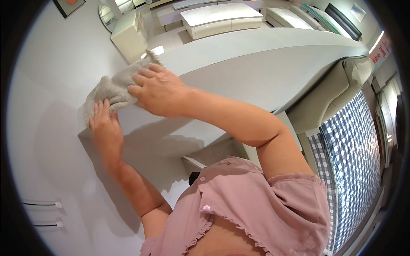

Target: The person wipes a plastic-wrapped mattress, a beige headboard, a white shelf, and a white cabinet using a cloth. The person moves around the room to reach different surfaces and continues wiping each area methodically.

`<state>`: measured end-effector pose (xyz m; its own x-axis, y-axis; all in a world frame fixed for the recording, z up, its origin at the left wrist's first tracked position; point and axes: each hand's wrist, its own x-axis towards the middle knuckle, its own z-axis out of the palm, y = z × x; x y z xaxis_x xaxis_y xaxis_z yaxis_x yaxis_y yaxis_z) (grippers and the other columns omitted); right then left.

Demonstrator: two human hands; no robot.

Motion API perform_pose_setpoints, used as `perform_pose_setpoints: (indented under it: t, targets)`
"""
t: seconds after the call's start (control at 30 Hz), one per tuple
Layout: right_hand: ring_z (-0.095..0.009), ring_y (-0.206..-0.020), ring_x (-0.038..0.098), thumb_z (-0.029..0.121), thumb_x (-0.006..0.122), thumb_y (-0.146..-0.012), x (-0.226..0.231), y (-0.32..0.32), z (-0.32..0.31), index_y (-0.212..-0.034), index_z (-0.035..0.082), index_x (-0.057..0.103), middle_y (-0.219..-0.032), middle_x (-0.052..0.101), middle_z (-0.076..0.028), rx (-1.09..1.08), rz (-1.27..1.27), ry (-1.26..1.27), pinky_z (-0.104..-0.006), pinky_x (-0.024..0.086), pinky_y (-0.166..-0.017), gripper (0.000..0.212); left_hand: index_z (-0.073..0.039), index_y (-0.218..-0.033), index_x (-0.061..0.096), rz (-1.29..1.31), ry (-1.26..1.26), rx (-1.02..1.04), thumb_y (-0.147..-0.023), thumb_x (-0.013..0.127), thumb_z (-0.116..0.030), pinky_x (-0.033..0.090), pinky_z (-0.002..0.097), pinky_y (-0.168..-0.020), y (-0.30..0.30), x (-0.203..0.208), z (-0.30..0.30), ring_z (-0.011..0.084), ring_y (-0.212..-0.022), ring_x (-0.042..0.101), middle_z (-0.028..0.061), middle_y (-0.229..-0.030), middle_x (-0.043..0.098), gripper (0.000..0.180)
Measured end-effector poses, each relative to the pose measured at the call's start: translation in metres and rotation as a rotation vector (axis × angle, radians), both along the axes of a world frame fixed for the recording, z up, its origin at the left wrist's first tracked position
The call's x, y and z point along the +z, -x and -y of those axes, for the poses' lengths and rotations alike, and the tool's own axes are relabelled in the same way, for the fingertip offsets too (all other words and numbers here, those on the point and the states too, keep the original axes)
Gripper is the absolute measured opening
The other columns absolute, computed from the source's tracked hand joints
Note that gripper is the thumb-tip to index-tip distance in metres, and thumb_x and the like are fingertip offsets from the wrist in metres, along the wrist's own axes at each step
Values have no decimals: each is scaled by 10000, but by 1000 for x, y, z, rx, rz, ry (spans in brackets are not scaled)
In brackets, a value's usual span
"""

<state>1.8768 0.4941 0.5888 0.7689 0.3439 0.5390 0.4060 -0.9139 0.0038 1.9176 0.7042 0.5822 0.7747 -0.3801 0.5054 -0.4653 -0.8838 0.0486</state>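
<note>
A fluffy grey cleaning cloth [113, 90] lies bunched over the top of a white partition wall [205, 62], at the end where it meets the left wall. My right hand [158, 90] presses on the cloth's right part with its fingers bent into the fabric. Lower down on the left, my left hand [106, 126] grips the cloth's near edge, fingertips on the fabric. Both arms are raised. The underside of the cloth is hidden.
Beyond the partition stand a white low table [222, 19], a cream cabinet [130, 38] and a round mirror [107, 18]. To my right is a bed with a beige headboard [324, 94] and blue checked bedding [356, 158]. Two cables [57, 205] stick out of the left wall.
</note>
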Motion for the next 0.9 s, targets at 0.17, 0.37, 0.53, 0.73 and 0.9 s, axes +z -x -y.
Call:
perform_pose_setpoints:
  t: [0.17,0.37,0.53,0.73,0.9]
  targets:
    - [-268,-1289,483,214,605,-880,9,32,64,-1176,80,593,-1312,559,-128,-90,-5,-26,-414,318,-1124,325,-42,-1349,532,28,-40,-97,-975,522,-162,264,469,-1154,17,8,62,296,-1370,408,145,-1425,500,393]
    - [-266,-1329,468,183,575,-889,5,67,132,-1251,112,590,-1382,540,-134,-265,18,-38,-409,319,-1148,369,-80,-1358,542,42,-3,-222,-988,507,-178,283,454,-1141,37,8,137,287,-1362,422,133,-1418,514,384]
    - [-254,-1313,488,146,545,-905,2,97,190,-1241,112,609,-1338,582,-132,-356,98,-54,-408,331,-1145,343,-86,-1357,545,55,-32,-338,-993,503,-213,300,464,-1129,54,14,197,306,-1362,421,144,-1415,514,388]
    - [-228,-1300,499,118,527,-896,-3,129,246,-1242,130,617,-1331,592,-96,-453,119,-75,-400,331,-1152,358,-90,-1369,533,64,-82,-426,-992,506,-254,315,480,-1120,67,11,260,320,-1342,444,151,-1409,518,411]
    - [-204,-1323,477,215,522,-931,-3,141,282,-1256,152,600,-1366,571,-77,-521,79,-65,-375,299,-1161,340,-90,-1372,527,64,-80,-474,-990,513,-270,325,493,-1110,74,12,298,329,-1334,453,157,-1406,519,423]
